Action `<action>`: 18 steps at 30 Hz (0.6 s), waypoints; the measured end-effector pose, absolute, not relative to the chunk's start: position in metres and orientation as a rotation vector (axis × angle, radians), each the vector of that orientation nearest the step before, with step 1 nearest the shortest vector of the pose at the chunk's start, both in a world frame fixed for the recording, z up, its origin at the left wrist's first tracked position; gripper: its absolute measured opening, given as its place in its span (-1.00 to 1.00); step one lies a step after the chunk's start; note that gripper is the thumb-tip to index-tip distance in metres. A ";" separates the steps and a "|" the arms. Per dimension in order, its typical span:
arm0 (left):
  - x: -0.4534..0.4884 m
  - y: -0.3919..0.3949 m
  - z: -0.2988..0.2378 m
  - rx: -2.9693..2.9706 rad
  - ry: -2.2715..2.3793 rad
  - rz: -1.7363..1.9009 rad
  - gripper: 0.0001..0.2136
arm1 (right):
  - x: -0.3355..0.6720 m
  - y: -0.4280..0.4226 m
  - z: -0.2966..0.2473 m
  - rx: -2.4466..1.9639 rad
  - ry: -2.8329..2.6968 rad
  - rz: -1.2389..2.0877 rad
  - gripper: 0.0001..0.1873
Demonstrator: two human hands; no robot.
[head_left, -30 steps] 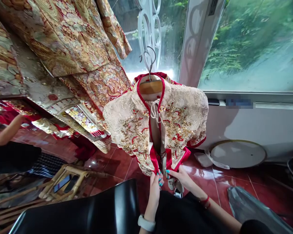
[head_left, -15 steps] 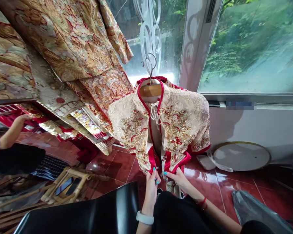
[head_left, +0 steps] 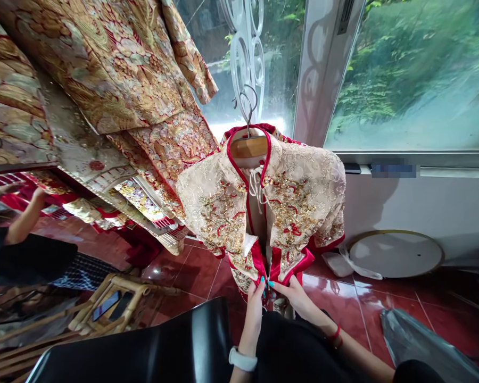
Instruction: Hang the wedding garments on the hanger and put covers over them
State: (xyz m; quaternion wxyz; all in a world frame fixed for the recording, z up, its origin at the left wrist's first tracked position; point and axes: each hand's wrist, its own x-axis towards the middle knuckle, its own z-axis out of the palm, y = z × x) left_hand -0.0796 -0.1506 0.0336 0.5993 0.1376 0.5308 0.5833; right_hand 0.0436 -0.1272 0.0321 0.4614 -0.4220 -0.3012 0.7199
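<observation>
A cream lace jacket (head_left: 299,197) with gold and red embroidery and red satin trim hangs on a wooden hanger (head_left: 247,147) from a white scrolled metal grille (head_left: 247,48). My left hand (head_left: 256,298) pinches the left front edge near the hem. My right hand (head_left: 293,295) pinches the right front edge, and the two edges meet between my fingertips. A white watch is on my left wrist and a red bracelet on my right.
Heavy gold brocade garments (head_left: 104,80) hang at the left. Another person's arm (head_left: 19,223) reaches into them at far left. A black chair back (head_left: 143,346), a bamboo stool with a phone (head_left: 107,303), a round white tray (head_left: 395,254) and a grey bag (head_left: 419,340) lie around on the red tiled floor.
My two hands have drawn the jacket's front edges together at the hem, closing the gap that showed before. The view shifted slightly.
</observation>
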 end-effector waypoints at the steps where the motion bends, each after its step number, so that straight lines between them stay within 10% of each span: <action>1: -0.080 -0.151 0.034 0.318 1.231 1.356 -0.61 | 0.044 -0.127 0.032 -1.046 -0.747 1.768 -0.47; 18: -0.083 -0.148 0.041 0.377 1.302 1.354 -0.66 | 0.036 -0.127 0.036 -1.021 -0.743 1.815 -0.49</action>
